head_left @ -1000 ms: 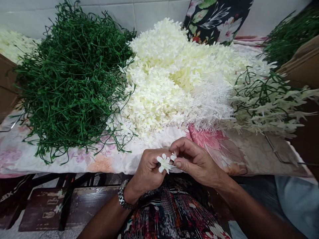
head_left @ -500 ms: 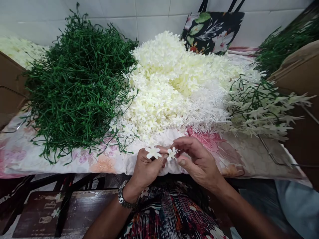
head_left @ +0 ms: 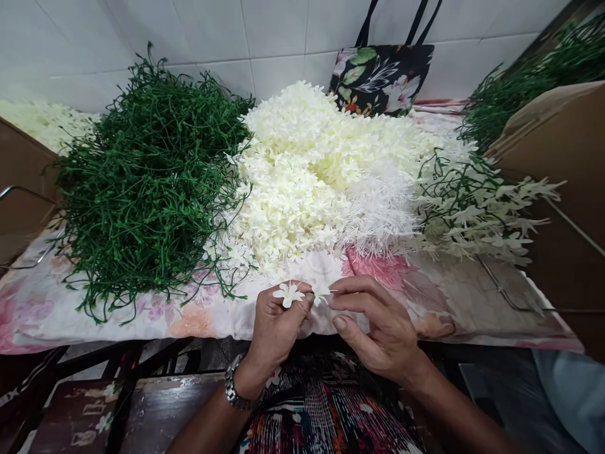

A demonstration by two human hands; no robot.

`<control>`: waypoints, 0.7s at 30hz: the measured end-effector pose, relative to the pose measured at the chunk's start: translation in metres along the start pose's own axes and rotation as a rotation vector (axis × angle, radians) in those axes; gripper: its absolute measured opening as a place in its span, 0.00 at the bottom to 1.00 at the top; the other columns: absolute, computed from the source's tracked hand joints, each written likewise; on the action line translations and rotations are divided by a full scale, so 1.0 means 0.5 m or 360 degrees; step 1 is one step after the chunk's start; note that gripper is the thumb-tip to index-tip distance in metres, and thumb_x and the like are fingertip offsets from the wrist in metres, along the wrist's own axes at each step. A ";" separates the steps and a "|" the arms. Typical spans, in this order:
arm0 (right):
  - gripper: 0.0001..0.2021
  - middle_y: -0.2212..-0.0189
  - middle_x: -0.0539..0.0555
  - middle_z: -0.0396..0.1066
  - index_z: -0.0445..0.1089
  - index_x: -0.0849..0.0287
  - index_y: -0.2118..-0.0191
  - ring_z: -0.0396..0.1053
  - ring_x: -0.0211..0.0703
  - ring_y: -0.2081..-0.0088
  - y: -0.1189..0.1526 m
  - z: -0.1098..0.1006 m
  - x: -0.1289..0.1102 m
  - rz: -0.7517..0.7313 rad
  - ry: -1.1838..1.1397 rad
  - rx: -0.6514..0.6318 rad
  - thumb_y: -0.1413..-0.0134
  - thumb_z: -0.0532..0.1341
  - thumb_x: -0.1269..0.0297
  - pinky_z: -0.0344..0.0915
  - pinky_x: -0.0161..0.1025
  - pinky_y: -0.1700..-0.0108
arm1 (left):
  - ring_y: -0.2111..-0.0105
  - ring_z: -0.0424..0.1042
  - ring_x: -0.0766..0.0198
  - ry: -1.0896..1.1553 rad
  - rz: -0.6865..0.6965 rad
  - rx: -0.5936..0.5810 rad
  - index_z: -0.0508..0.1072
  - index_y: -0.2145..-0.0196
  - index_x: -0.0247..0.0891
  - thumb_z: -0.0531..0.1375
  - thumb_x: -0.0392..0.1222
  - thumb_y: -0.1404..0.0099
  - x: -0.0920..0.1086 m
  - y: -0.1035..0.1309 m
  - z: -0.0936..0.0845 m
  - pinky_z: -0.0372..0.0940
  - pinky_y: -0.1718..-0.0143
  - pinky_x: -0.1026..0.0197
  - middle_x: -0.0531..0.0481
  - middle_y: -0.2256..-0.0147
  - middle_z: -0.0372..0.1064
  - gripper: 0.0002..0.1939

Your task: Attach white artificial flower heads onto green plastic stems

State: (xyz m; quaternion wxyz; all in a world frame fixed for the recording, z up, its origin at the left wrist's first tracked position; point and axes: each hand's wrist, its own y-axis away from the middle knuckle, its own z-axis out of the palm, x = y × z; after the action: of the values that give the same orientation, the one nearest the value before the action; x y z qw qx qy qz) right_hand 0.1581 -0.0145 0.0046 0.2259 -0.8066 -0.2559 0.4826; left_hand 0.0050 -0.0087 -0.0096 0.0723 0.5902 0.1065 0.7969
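Note:
My left hand (head_left: 280, 325), with a metal watch at the wrist, is closed in a pinch at the front edge of the cloth-covered table. It grips an artificial flower stem, mostly hidden by the fingers. One white artificial flower (head_left: 288, 294) shows above the thumb, and a second white flower (head_left: 320, 292) stands just past the thumb tip. My right hand (head_left: 373, 325) is at that second flower, index fingertip close to its petals; whether they touch I cannot tell. Its thumb is held apart from the fingers.
A large heap of green plastic stems (head_left: 151, 189) lies on the left. White flower heads (head_left: 288, 189) are piled in the middle, with thin white stamens (head_left: 380, 211) beside them. Assembled flower sprays (head_left: 482, 214) lie right, near a cardboard box (head_left: 558, 151). A floral bag (head_left: 380, 79) leans on the wall.
The right hand's fingers have straightened near the second flower, which has shifted slightly left toward the left thumb and looks fuller. The left hand keeps its pinch. The whole view has tilted a little.

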 end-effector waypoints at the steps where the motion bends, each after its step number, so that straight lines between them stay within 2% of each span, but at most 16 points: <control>1: 0.09 0.66 0.55 0.67 0.66 0.58 0.61 0.68 0.42 0.63 0.000 -0.003 0.003 0.0034 0.0000 0.0030 0.49 0.58 0.73 0.68 0.39 0.64 | 0.84 0.61 0.72 -0.0027 0.0000 -0.0006 0.76 0.75 0.35 0.64 0.40 0.50 0.003 0.000 0.003 0.58 0.82 0.69 0.55 0.85 0.64 0.06; 4: 0.15 0.66 0.54 0.67 0.63 0.58 0.53 0.67 0.41 0.65 -0.007 -0.009 0.009 0.0172 0.0014 0.0018 0.49 0.59 0.71 0.68 0.41 0.64 | 0.83 0.60 0.72 -0.0178 0.0060 -0.0156 0.74 0.77 0.34 0.62 0.37 0.48 0.019 0.001 0.020 0.57 0.82 0.69 0.55 0.84 0.63 0.04; 7: 0.12 0.69 0.52 0.68 0.66 0.57 0.56 0.68 0.37 0.68 -0.019 -0.015 0.005 0.0076 0.0063 -0.0143 0.47 0.58 0.74 0.67 0.35 0.68 | 0.81 0.61 0.71 -0.0411 0.0179 -0.0390 0.71 0.79 0.34 0.59 0.34 0.46 0.036 0.001 0.037 0.59 0.79 0.68 0.54 0.82 0.64 0.06; 9: 0.10 0.71 0.51 0.69 0.67 0.57 0.60 0.68 0.37 0.69 -0.029 -0.031 0.000 -0.0017 0.0137 -0.0140 0.46 0.57 0.76 0.67 0.34 0.70 | 0.77 0.65 0.68 -0.0539 0.0230 -0.0470 0.72 0.74 0.35 0.57 0.34 0.44 0.042 0.001 0.039 0.63 0.75 0.67 0.53 0.79 0.67 0.04; 10: 0.09 0.71 0.51 0.70 0.67 0.57 0.61 0.69 0.37 0.69 -0.035 -0.046 -0.002 -0.0034 0.0195 -0.0086 0.46 0.57 0.76 0.67 0.35 0.70 | 0.74 0.68 0.66 -0.0603 0.0267 -0.0476 0.73 0.68 0.37 0.57 0.34 0.43 0.042 0.001 0.035 0.65 0.73 0.66 0.51 0.75 0.70 0.06; 12: 0.09 0.71 0.52 0.70 0.68 0.56 0.61 0.69 0.40 0.67 -0.049 -0.089 0.002 -0.0065 0.0383 0.0086 0.47 0.57 0.75 0.67 0.37 0.68 | 0.62 0.72 0.60 -0.0762 0.0437 -0.0455 0.68 0.51 0.41 0.58 0.33 0.43 0.042 0.002 0.021 0.68 0.63 0.61 0.46 0.60 0.72 0.20; 13: 0.09 0.71 0.52 0.71 0.68 0.55 0.61 0.69 0.41 0.67 -0.057 -0.117 0.009 -0.0081 0.0542 0.0242 0.47 0.57 0.74 0.66 0.38 0.68 | 0.58 0.71 0.59 -0.0861 0.0557 -0.0446 0.65 0.48 0.43 0.57 0.33 0.42 0.042 0.001 0.012 0.68 0.60 0.60 0.45 0.54 0.70 0.23; 14: 0.09 0.70 0.52 0.71 0.69 0.55 0.62 0.69 0.41 0.67 -0.066 -0.148 0.019 -0.0096 0.0775 0.0391 0.48 0.57 0.74 0.66 0.39 0.67 | 0.56 0.71 0.59 -0.0962 0.0688 -0.0398 0.64 0.47 0.44 0.57 0.34 0.41 0.042 0.001 0.002 0.67 0.57 0.59 0.45 0.52 0.69 0.23; 15: 0.08 0.72 0.52 0.70 0.69 0.56 0.64 0.69 0.42 0.68 -0.074 -0.179 0.033 -0.0100 0.1077 0.0659 0.48 0.58 0.75 0.66 0.41 0.65 | 0.56 0.70 0.60 -0.1082 0.0799 -0.0340 0.64 0.47 0.45 0.56 0.34 0.40 0.043 0.001 -0.008 0.67 0.56 0.60 0.45 0.52 0.68 0.23; 17: 0.05 0.70 0.56 0.70 0.70 0.58 0.65 0.69 0.47 0.64 -0.089 -0.238 0.071 0.0058 0.1611 0.0887 0.46 0.57 0.70 0.65 0.44 0.61 | 0.57 0.71 0.61 -0.1340 0.1053 -0.0194 0.67 0.51 0.44 0.56 0.33 0.39 0.049 -0.001 -0.026 0.66 0.56 0.61 0.47 0.55 0.70 0.18; 18: 0.08 0.67 0.59 0.69 0.70 0.60 0.64 0.68 0.48 0.62 -0.094 -0.262 0.093 0.0236 0.1757 0.0879 0.44 0.53 0.69 0.64 0.44 0.59 | 0.57 0.70 0.61 -0.1463 0.1187 -0.0128 0.69 0.53 0.43 0.55 0.33 0.39 0.052 -0.003 -0.035 0.66 0.57 0.62 0.47 0.57 0.70 0.16; 19: 0.10 0.67 0.61 0.69 0.70 0.61 0.65 0.68 0.49 0.63 -0.096 -0.281 0.115 0.0359 0.1891 0.0741 0.43 0.52 0.69 0.64 0.45 0.60 | 0.58 0.70 0.61 -0.1580 0.1301 -0.0091 0.70 0.55 0.42 0.56 0.32 0.39 0.057 -0.004 -0.045 0.66 0.57 0.62 0.47 0.59 0.70 0.14; 21: 0.09 0.74 0.58 0.69 0.70 0.60 0.70 0.68 0.47 0.69 -0.094 -0.303 0.152 0.0426 0.1898 0.0519 0.48 0.53 0.72 0.65 0.43 0.65 | 0.60 0.70 0.60 -0.1767 0.1505 0.0024 0.71 0.57 0.40 0.56 0.31 0.39 0.064 -0.008 -0.066 0.65 0.57 0.60 0.47 0.62 0.71 0.13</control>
State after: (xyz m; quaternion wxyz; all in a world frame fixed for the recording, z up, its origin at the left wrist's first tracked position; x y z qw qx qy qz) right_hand 0.3150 0.0519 0.0483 0.3875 -0.9171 0.0939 0.0068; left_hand -0.0359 0.0000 0.0097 -0.2406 0.8908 -0.2067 0.3254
